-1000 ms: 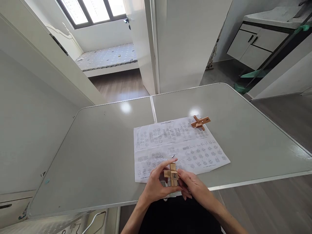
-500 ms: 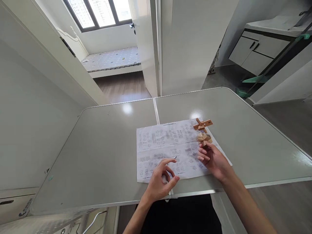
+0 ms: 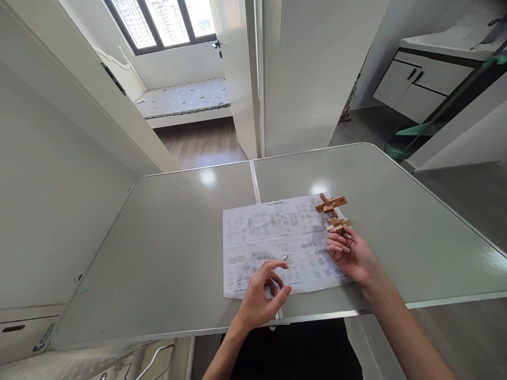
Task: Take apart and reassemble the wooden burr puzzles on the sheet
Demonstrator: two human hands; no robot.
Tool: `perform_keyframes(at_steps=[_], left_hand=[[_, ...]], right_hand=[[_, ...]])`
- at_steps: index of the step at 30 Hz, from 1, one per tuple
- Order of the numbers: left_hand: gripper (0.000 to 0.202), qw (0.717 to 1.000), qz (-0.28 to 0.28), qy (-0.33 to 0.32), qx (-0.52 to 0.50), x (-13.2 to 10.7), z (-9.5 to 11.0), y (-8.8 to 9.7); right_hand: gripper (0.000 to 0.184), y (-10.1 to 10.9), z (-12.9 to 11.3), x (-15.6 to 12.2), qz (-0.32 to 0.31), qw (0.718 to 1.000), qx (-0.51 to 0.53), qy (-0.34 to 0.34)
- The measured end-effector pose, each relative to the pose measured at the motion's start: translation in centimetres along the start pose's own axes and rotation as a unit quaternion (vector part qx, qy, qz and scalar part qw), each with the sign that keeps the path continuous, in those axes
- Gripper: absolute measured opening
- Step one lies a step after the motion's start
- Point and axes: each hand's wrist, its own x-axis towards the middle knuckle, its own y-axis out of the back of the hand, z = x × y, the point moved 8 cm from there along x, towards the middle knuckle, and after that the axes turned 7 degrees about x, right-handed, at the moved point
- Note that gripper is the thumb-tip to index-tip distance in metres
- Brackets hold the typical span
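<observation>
My right hand [image 3: 348, 253] is closed around the near end of a small light-wood puzzle [image 3: 338, 224] made of interlocking pieces. Just beyond it sits a darker wooden piece shaped like a small plane [image 3: 331, 203], near the top right corner of the paper. My left hand [image 3: 266, 290] hovers or rests at the paper's lower edge, fingers curved and apart, with nothing between them. Under both hands lies a creased white sheet [image 3: 245, 227] printed with small line diagrams. Fingers hide the lower part of the light-wood puzzle.
The grey table [image 3: 166, 253] has a metal rim and a seam down its middle. A white door [image 3: 237, 79] stands open beyond it, with a bed [image 3: 190, 97] behind. A white cabinet [image 3: 412, 79] is at the far right.
My right hand has shifted slightly right with the light-wood puzzle, which is turned to a different angle. The left hand keeps its pose.
</observation>
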Motion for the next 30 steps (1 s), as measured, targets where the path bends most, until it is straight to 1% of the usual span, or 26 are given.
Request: perform_keyframes(at_steps=[5,9,11,13,15,16,17,21,22,23,24,25,28,30], left_hand=[[0.036,1.0,-0.004,0.011,0.0,0.0,0.1,0.0],[0.034,1.0,0.001,0.01,0.005,0.0,0.0,0.0],[0.031,1.0,0.003,0.012,0.01,0.1,-0.1,0.0],[0.028,1.0,0.001,0.014,0.012,0.1,-0.3,0.0],[0.025,1.0,0.002,0.018,0.011,0.2,-0.3,0.0],[0.024,1.0,0.005,0.02,0.01,0.2,-0.3,0.0],[0.023,1.0,0.007,0.023,0.01,0.3,-0.3,0.0],[0.026,0.999,0.02,0.023,0.016,0.5,-0.1,0.2],[0.028,0.999,0.022,0.02,0.016,0.6,0.0,0.2],[0.028,0.999,0.024,0.018,0.014,0.6,0.0,0.3],[0.027,0.999,0.025,0.017,0.012,0.6,0.0,0.3],[0.025,0.999,0.025,0.019,0.01,0.6,-0.1,0.3],[0.022,0.999,0.024,0.026,0.008,0.5,-0.4,0.3],[0.02,0.999,0.027,0.031,0.012,0.4,-0.7,0.4]], right_hand=[[0.015,-0.3,0.0,-0.7,-0.006,1.0,-0.026,0.015],[0.019,-0.4,1.4,-1.5,-0.007,0.999,-0.048,-0.002],[0.022,-0.3,2.4,-2.0,-0.008,0.996,-0.092,0.0],[0.025,-0.1,3.3,-2.5,-0.009,0.985,-0.17,0.03],[0.032,0.0,4.0,-3.1,-0.005,0.955,-0.282,0.086],[0.034,0.1,4.2,-3.5,0.003,0.934,-0.336,0.119],[0.036,0.2,4.7,-3.8,0.006,0.91,-0.391,0.136],[0.042,-0.6,6.5,-4.9,-0.016,0.787,-0.586,0.194],[0.042,-0.9,6.7,-5.1,-0.025,0.758,-0.618,0.208],[0.043,-1.1,6.9,-5.2,-0.031,0.738,-0.638,0.218],[0.043,-1.3,7.0,-5.3,-0.032,0.725,-0.65,0.226],[0.043,-1.3,7.0,-5.4,-0.03,0.721,-0.654,0.229],[0.044,-1.1,6.8,-5.3,-0.017,0.725,-0.649,0.229],[0.044,-1.0,6.9,-5.4,-0.016,0.72,-0.653,0.234]])
